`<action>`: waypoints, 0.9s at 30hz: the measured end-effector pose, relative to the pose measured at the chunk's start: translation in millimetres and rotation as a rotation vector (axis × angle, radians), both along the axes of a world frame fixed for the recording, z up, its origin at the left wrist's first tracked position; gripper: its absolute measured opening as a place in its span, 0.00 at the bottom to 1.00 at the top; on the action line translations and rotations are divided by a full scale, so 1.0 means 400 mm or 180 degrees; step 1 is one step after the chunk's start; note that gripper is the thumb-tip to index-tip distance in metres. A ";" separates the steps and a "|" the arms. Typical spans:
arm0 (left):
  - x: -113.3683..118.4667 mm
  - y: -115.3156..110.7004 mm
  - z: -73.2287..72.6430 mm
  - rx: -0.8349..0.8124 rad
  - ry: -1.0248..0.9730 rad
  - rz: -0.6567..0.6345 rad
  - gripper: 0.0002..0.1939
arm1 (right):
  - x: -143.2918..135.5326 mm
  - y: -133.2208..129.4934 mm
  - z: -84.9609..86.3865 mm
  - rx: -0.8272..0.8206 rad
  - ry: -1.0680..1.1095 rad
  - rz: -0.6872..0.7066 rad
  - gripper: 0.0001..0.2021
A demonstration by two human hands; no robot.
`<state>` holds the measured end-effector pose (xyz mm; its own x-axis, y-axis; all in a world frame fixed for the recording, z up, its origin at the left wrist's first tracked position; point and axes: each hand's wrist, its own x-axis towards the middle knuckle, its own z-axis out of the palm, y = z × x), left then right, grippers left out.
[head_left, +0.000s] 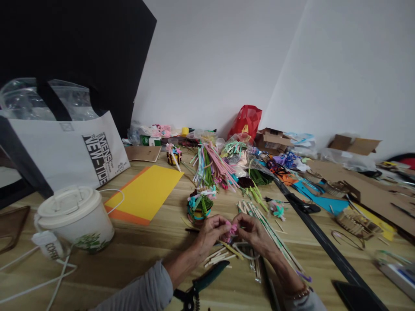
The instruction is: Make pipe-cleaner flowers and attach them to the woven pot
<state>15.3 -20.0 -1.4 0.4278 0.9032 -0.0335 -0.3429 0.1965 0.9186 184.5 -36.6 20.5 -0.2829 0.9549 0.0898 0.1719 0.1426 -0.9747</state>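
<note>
My left hand (210,232) and my right hand (253,232) meet over the middle of the table, fingers pinched from both sides on a small pink pipe-cleaner piece (231,229). Its exact shape is partly hidden by my fingertips. Just beyond my left hand stands a small round pot (196,210) trimmed with green, turquoise and pink pipe cleaners. Under my wrists lie short wooden sticks (216,258) and a pair of green-handled cutters (209,277). Long green-and-white sticks (270,233) run past my right forearm.
Bundles of coloured pipe cleaners (215,166) lie further back. At left are a lidded white bucket (76,220), yellow sheets (152,190) and a white bag (68,151). A long black strip (319,235) crosses the right side, near a small woven basket (355,222).
</note>
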 end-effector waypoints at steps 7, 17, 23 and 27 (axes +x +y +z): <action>-0.015 0.000 0.032 -0.0022 0.0020 -0.0146 0.16 | -0.002 0.001 0.002 -0.0062 0.0215 -0.0004 0.15; -0.024 0.011 0.032 -0.0137 0.0177 -0.0726 0.20 | 0.009 -0.015 0.051 0.0082 -0.0045 0.0410 0.12; -0.028 0.009 0.036 -0.0255 0.0405 -0.0945 0.21 | 0.012 -0.010 0.045 0.0087 -0.0138 0.0360 0.13; -0.024 0.011 0.039 0.0042 0.0497 -0.0724 0.20 | 0.020 -0.003 0.030 -0.0176 0.0174 0.0115 0.15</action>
<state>5.5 -15.5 14.1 0.6102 0.7854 -0.1038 -0.1455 0.2399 0.9598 192.5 -37.8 32.6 -0.3134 0.9481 0.0535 0.1140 0.0935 -0.9891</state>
